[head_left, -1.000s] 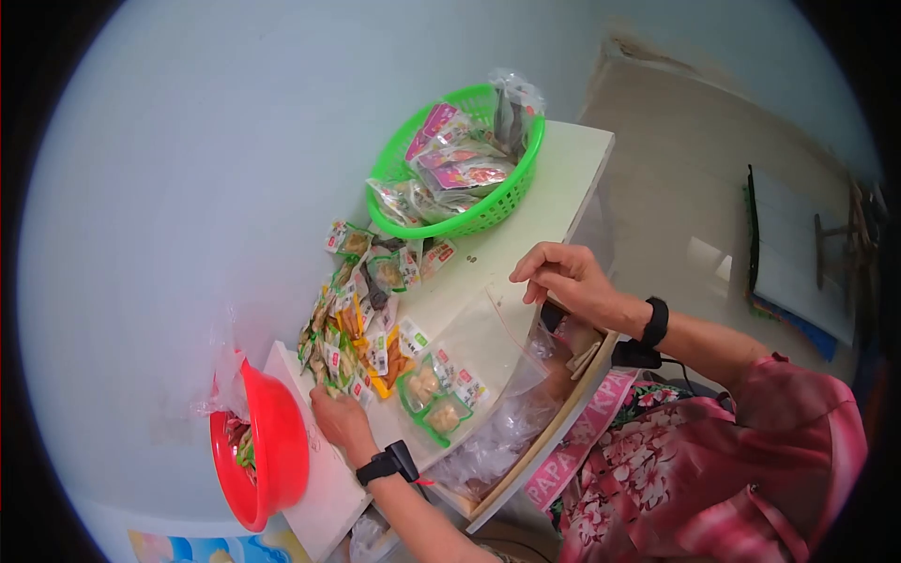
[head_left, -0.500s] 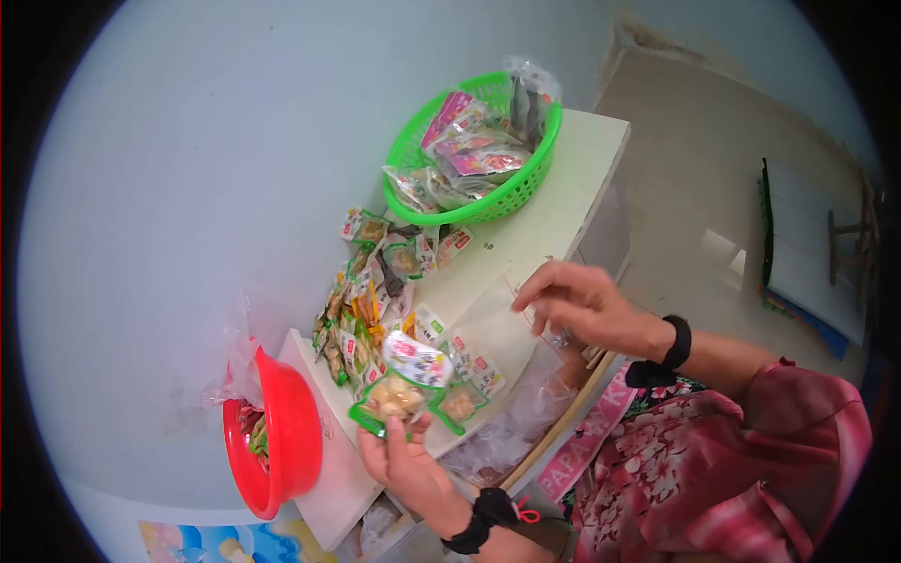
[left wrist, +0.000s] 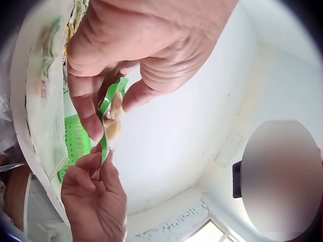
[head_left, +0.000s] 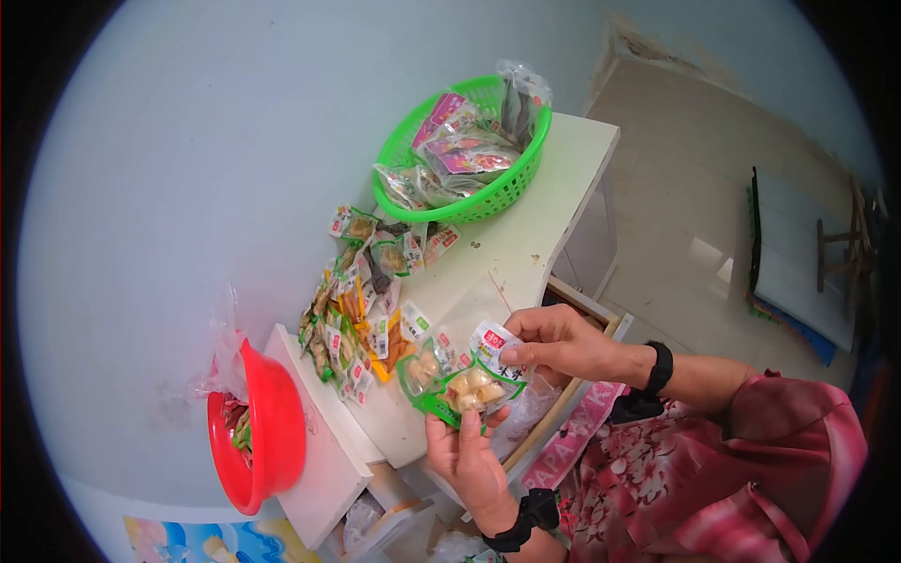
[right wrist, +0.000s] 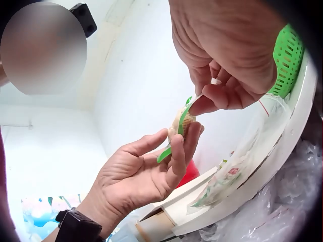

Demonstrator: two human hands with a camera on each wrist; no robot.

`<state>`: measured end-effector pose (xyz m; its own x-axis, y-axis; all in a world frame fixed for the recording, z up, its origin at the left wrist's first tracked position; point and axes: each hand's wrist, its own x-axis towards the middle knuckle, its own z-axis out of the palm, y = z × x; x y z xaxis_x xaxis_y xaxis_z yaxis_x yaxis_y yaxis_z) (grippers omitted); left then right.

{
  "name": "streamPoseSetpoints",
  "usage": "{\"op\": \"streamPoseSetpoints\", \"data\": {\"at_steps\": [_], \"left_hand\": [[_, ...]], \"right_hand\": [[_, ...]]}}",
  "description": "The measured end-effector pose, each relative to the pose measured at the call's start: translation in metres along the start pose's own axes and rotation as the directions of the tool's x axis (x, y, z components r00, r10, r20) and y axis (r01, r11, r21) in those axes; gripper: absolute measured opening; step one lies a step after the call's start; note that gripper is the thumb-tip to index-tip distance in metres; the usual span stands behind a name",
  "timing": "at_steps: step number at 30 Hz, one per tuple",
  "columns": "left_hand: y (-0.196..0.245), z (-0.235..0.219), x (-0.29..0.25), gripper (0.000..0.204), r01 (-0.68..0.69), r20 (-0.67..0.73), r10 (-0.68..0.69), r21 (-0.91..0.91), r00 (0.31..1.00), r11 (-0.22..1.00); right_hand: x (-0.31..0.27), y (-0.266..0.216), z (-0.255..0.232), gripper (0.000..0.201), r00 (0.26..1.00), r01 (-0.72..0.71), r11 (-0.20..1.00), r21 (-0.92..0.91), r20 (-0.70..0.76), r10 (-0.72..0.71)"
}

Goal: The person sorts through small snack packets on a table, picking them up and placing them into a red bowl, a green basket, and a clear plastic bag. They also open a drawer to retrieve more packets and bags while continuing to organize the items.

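Observation:
Both hands hold one green-edged clear packet with pale pieces inside, raised over the table's front edge. The left hand pinches its lower end between thumb and fingers. At the white printed end, the right hand grips with thumb and forefinger. Seen edge-on in the left wrist view, the packet spans between the left hand and the right hand. Another similar packet lies on a clear plastic bag just behind. A pile of small packets is further left.
A green basket of larger packets stands at the table's far end. To the left is a red basin with packets and a plastic bag. An open drawer holding clear bags juts out below the white table, near the body.
The left hand took a green-edged packet from the table and carried it right, towards the body. The right hand moved down and now grips the packet's printed end.

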<state>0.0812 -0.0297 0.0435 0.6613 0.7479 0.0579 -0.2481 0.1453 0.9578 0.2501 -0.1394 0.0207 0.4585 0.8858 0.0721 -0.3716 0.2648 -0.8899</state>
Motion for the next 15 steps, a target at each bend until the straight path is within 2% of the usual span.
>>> {"op": "streamPoseSetpoints", "data": {"at_steps": [3,7,10,12,15], "left_hand": [[0.003,0.007,-0.002,0.037,0.039,-0.004,-0.039,-0.087,0.999,0.995],[-0.005,0.006,-0.004,0.035,0.005,0.001,-0.005,0.082,1.000,0.997],[-0.010,0.009,-0.004,0.034,-0.001,0.018,-0.003,0.191,1.000,0.982],[-0.019,0.007,-0.002,0.033,-0.024,0.021,0.020,0.262,1.000,0.965],[-0.023,0.025,0.004,0.032,-0.150,-0.076,0.207,0.459,0.975,0.875]], "right_hand": [[-0.003,-0.004,-0.001,0.025,0.999,-0.018,1.000,0.013,-0.045,0.018],[-0.007,-0.007,-0.006,0.023,0.999,-0.031,0.999,-0.037,-0.028,0.030],[-0.014,-0.010,-0.019,0.022,0.988,-0.153,0.987,-0.046,0.001,0.153],[-0.018,-0.009,-0.032,0.022,0.997,-0.055,0.996,-0.066,-0.049,0.052],[-0.021,-0.012,-0.052,0.020,0.976,0.103,0.994,-0.044,-0.186,-0.109]]}}
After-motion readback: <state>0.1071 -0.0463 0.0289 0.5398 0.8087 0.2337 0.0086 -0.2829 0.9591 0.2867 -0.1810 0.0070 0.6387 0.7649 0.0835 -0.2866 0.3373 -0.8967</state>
